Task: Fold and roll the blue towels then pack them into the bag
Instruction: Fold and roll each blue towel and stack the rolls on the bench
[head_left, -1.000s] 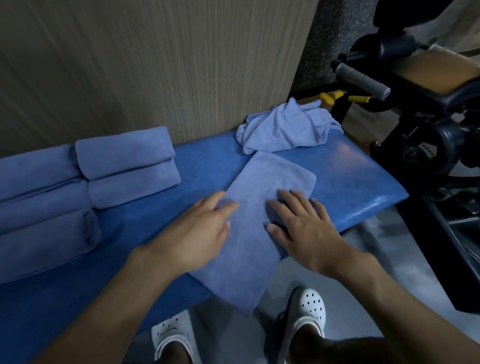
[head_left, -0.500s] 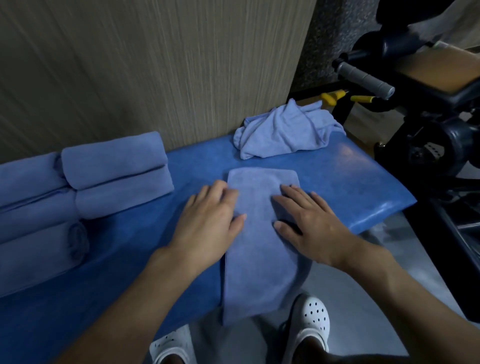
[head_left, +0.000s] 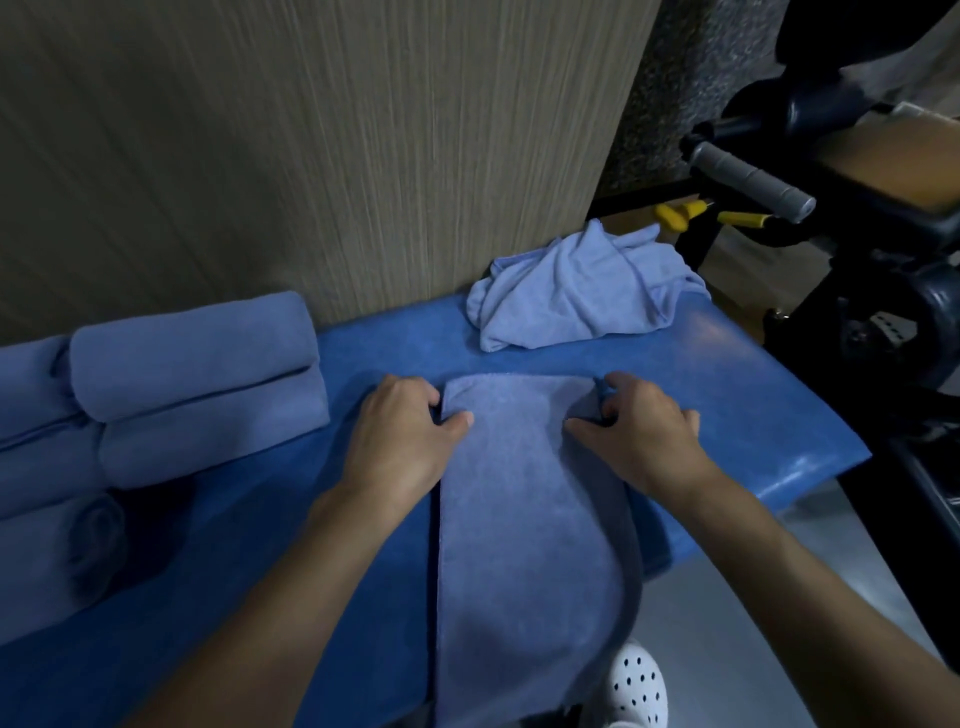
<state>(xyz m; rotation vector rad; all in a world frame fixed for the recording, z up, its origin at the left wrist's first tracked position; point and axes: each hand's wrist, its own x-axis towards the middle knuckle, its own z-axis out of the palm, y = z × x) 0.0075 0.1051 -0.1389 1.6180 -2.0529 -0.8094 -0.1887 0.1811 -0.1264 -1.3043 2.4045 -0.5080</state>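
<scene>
**Item.** A long folded strip of blue terry towel (head_left: 524, 519) lies lengthwise on the blue padded vinyl bench (head_left: 737, 395). Its far end is at 12 o'clock, and its near end hangs over the bench edge at 6 o'clock.

**Hands.** The left hand (head_left: 400, 441) pinches the far left corner, thumb on top and fingers curled under the edge. The right hand (head_left: 641, 436) is curled on the far right corner. Its fingertips are hidden in the fold, so the grip there appears to be a matching pinch.

**Handling.** I judge the cloth to be soft, light, limp and not fragile. It will sag wherever it is unsupported, and the layers can creep apart. The two far corners are the sound place to hold it while starting a tight roll towards 6 o'clock.

**Clearances.**
- 9 o'clock: stacked rolls of blue towel (head_left: 192, 358), near the left hand.
- 1 o'clock: a crumpled heap of pale blue towel (head_left: 576, 291), apart from the strip.
- 12 o'clock: the wood-grain wall panel (head_left: 311, 156), which closes off that side.
- 3 o'clock: a black exercise machine (head_left: 883, 291), beyond the bench end.
- 6 o'clock: the overhanging end may drag during the roll.

The bag is not in view.
</scene>
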